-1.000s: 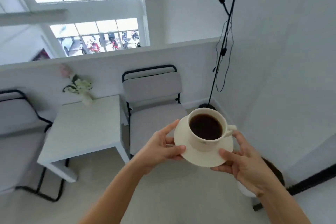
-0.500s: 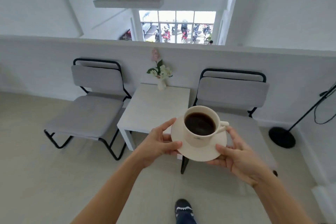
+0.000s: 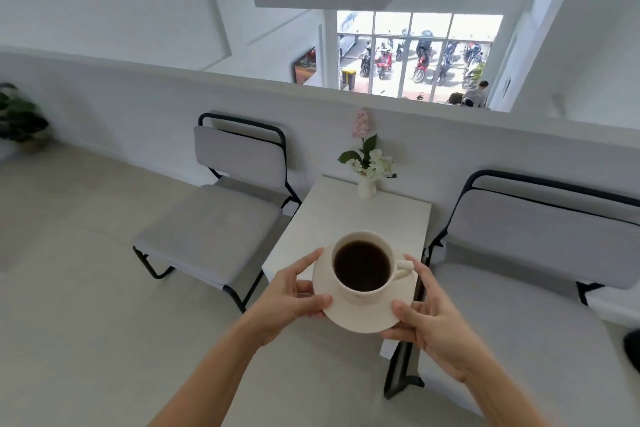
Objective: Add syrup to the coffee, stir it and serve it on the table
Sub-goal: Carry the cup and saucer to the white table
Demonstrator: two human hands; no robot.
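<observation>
A cream cup (image 3: 363, 291) full of dark coffee stands on a cream saucer (image 3: 367, 317), held in the air over the near end of a small white table (image 3: 349, 218). My left hand (image 3: 291, 295) grips the saucer's left rim with thumb on top. On the opposite side my right hand (image 3: 429, 319) holds the right rim, just below the cup's handle. The cup sits upright and level.
A white vase of flowers (image 3: 367, 166) stands at the table's far end against a low white wall. Grey chairs with black frames flank the table, one left (image 3: 221, 218) and one right (image 3: 519, 270). A potted plant (image 3: 17, 118) is far left.
The view has swung left and closer, so the table now lies straight ahead under the cup. Both hands keep the same hold on the saucer.
</observation>
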